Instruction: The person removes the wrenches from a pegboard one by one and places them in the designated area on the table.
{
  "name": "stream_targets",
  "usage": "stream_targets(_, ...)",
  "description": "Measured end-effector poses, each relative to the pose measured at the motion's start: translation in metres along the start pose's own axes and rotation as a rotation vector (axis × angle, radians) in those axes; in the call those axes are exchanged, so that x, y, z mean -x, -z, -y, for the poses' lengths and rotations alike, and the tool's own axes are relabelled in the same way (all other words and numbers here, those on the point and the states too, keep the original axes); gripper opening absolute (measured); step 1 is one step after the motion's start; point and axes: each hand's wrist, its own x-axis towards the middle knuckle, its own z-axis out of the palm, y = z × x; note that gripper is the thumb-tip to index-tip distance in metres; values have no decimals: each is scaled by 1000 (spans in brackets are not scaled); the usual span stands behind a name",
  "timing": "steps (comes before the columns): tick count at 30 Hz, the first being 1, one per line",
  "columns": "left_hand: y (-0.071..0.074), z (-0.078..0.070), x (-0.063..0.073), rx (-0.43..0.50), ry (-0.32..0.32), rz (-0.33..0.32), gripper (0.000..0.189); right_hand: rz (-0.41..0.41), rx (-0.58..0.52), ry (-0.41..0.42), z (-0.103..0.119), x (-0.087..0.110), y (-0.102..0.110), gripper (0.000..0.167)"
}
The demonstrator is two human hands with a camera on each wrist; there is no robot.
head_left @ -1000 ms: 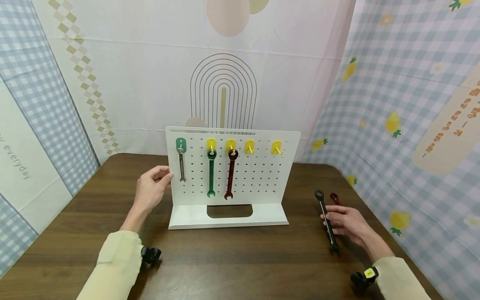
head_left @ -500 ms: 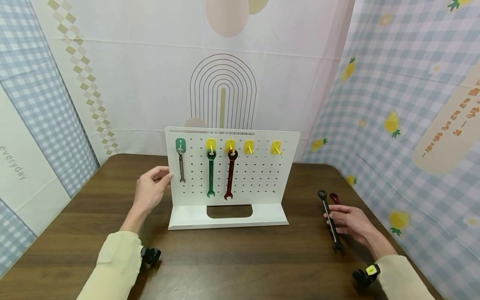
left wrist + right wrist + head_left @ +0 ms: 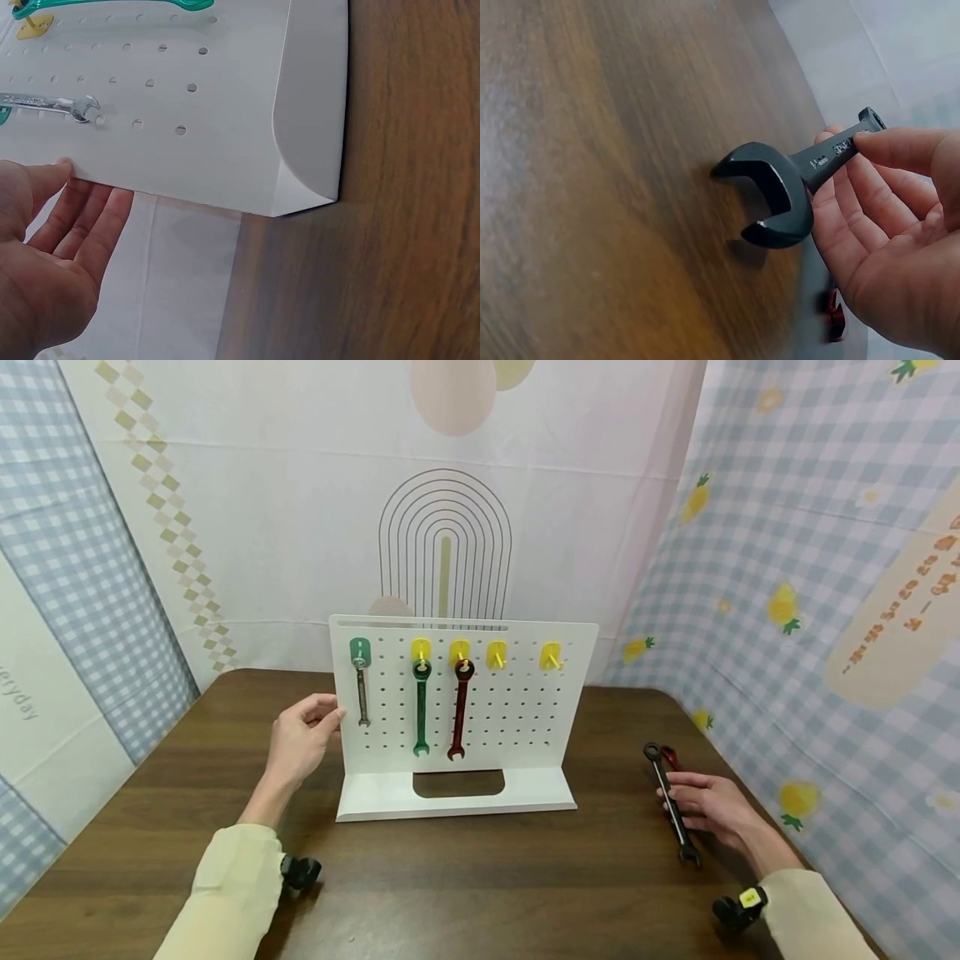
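Note:
My left hand (image 3: pixel 296 743) pinches the left edge of a white pegboard stand (image 3: pixel 517 710). In the left wrist view its thumb lies on the front face and its fingers reach behind the edge. At the right side of the table my right hand (image 3: pixel 716 810) grips a black combination wrench (image 3: pixel 678 825) by the shank, ring end pointing away. In the right wrist view the wrench's open end (image 3: pixel 799 206) faces the camera, close over the table. A red wrench (image 3: pixel 670 758) lies behind the right hand, mostly hidden by hand and black wrench.
A silver wrench (image 3: pixel 362 697) hangs from a green hook (image 3: pixel 360 649). Green (image 3: pixel 421 710) and dark red (image 3: pixel 459 714) wrenches hang from yellow hooks beside it. Two yellow hooks farther right, one (image 3: pixel 497 654) and another (image 3: pixel 551 655), carry nothing. Patterned cloths surround the wooden table (image 3: pixel 465 885).
My right hand has shifted a little to the right with the black wrench, whose ring end now overlaps the red wrench. The left hand keeps its place on the pegboard edge.

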Motion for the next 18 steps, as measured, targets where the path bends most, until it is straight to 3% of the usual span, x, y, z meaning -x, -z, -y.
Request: stream_targets(18, 1, -1, 0, 1, 16, 8, 26, 2, 40, -22, 1, -8, 14, 55)
